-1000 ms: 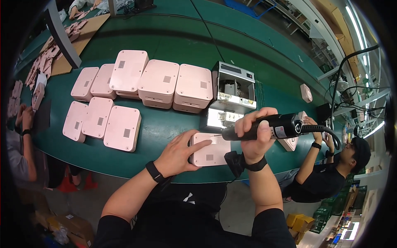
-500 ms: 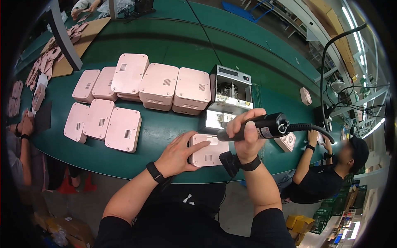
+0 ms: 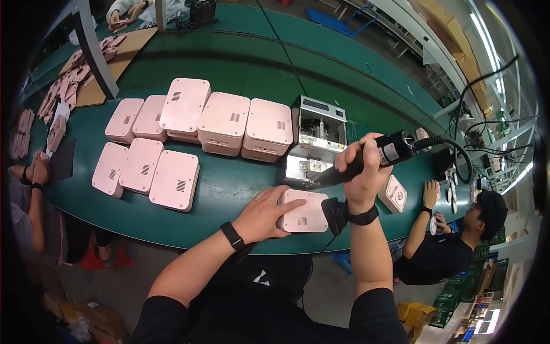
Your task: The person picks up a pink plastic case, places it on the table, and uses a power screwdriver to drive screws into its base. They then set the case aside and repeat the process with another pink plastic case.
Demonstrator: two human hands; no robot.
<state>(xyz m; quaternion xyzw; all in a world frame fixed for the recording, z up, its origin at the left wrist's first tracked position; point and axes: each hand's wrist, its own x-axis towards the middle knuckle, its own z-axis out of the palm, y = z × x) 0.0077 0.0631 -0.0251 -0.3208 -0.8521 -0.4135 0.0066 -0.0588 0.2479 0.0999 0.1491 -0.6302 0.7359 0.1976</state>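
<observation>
My left hand (image 3: 264,215) grips the left side of a pink plastic box (image 3: 312,213) lying on the green table, its index finger stretched over the top face. The box shows a small slotted grille and screw holes at its corners. In my closed right hand (image 3: 366,172) is a black electric screwdriver (image 3: 396,148), held tilted with its cable leaving the back end. Its front end points down to the left, at the lower tray of a silver and black screw feeder (image 3: 321,117); whether the bit touches a screw there, I cannot tell.
Several similar pink boxes (image 3: 175,180) stand at the left, some stacked. Another pink part with a round centre (image 3: 393,194) lies to the right. Co-workers (image 3: 467,243) sit at both sides. Pink pieces (image 3: 71,74) are heaped on cardboard at the far left.
The screwdriver has moved from the box's top face up to the screw feeder's tray. My left hand and the box have shifted slightly right in view.
</observation>
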